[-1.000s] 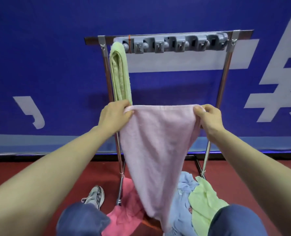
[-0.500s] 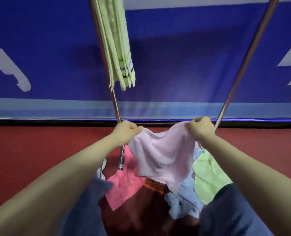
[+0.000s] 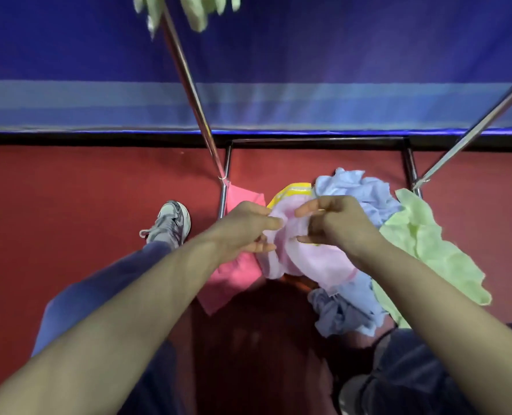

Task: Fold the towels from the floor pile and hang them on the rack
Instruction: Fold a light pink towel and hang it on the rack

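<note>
A pale pink towel (image 3: 311,262) lies crumpled low over the floor pile, its top edge bunched between my hands. My left hand (image 3: 244,227) pinches that edge on the left, and my right hand (image 3: 335,224) grips it on the right; the two hands are close together. The pile under it holds a bright pink towel (image 3: 237,274), a light blue towel (image 3: 356,193), a light green towel (image 3: 425,244) and a yellow-edged one (image 3: 292,190). The rack's left pole (image 3: 193,97) rises to a folded green towel (image 3: 198,13) hanging at the top edge.
The rack's right pole (image 3: 470,133) slants up to the right and its base bar (image 3: 317,141) runs along the blue wall banner. My shoe (image 3: 171,221) and knees rest on the red floor beside the pile.
The view has tilted down from the rack to the floor. My hands lowered the pale pink towel from chest height onto the pile and came close together, bunching its top edge.
</note>
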`<move>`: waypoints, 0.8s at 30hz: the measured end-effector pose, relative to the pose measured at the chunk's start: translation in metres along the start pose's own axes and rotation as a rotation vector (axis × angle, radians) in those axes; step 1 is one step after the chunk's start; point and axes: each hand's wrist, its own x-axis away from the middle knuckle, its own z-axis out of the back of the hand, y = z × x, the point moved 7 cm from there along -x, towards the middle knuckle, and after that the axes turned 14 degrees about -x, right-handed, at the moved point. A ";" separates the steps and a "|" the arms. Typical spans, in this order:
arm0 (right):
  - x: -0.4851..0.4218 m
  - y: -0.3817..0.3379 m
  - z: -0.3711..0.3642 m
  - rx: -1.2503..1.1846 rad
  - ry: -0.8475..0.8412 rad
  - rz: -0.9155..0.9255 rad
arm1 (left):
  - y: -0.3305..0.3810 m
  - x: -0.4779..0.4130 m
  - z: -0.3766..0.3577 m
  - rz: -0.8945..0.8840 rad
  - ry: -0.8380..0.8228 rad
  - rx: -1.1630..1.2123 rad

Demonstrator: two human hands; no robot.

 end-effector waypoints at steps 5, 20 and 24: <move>0.002 -0.035 -0.012 0.598 -0.128 0.282 | 0.047 0.009 0.004 -0.176 -0.031 -0.047; -0.004 -0.063 0.007 0.849 -0.091 0.493 | 0.062 0.005 0.007 -0.323 -0.034 0.007; -0.006 -0.061 0.010 0.857 -0.060 0.469 | 0.067 0.008 0.003 -0.360 -0.035 -0.057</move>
